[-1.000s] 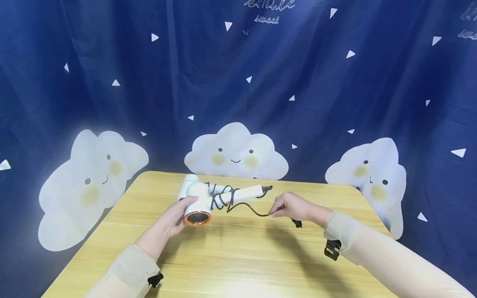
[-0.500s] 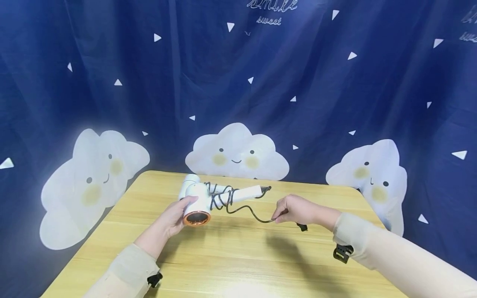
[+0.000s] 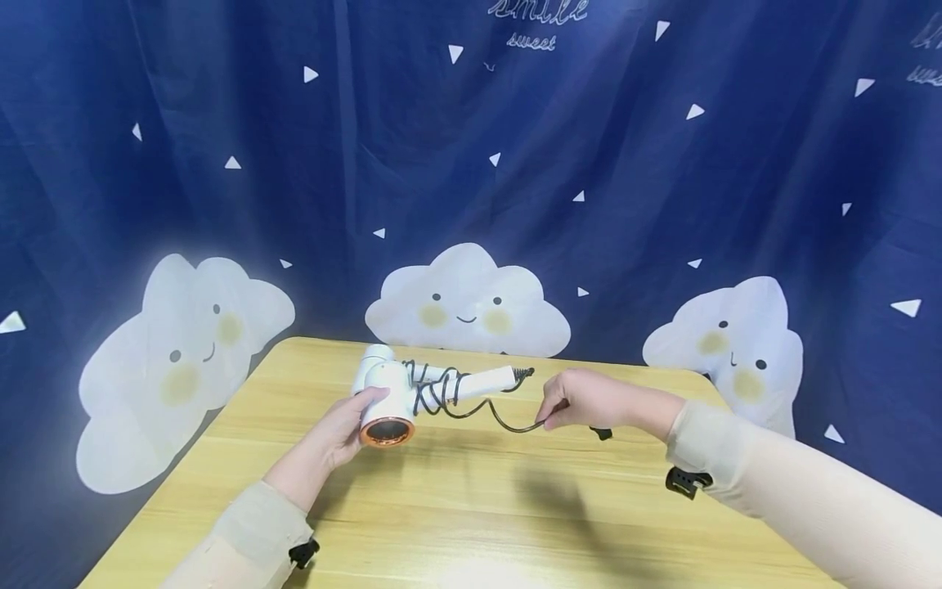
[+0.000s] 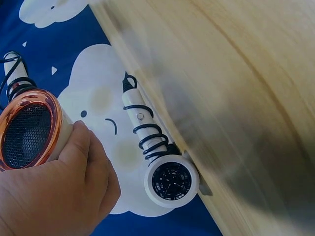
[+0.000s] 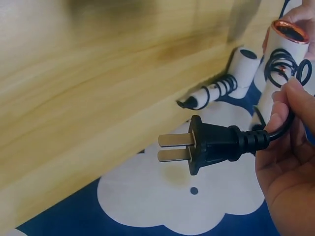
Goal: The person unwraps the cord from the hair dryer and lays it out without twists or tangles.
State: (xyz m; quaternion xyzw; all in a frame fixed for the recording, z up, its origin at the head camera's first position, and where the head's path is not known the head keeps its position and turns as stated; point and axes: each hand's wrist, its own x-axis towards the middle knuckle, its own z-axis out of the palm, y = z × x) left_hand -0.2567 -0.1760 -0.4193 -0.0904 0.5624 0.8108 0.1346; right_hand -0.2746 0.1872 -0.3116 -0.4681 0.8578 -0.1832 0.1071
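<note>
A white hair dryer (image 3: pixel 390 384) with a copper rim is gripped around its barrel by my left hand (image 3: pixel 340 432), its handle pointing right. Black cord (image 3: pixel 515 429) is wound loosely about that handle, and a free length sags toward my right hand (image 3: pixel 585 398). Thumb and fingers of the right hand pinch the cord just behind a black two-pin plug (image 5: pixel 211 145), whose flat prongs stick out in the right wrist view. Behind the held dryer, a second white hair dryer (image 4: pixel 171 181) lies on the table, its cord wrapped around its handle.
The wooden table (image 3: pixel 471 507) has a light grain and a far edge close behind the second dryer. A dark blue curtain (image 3: pixel 471 164) with smiling clouds and small white triangles hangs behind it.
My right hand has moved slightly right, dipping and then rising, with the cord still pinched. The free cord sags into a deeper bend near the handle. The left hand has stayed about where it was.
</note>
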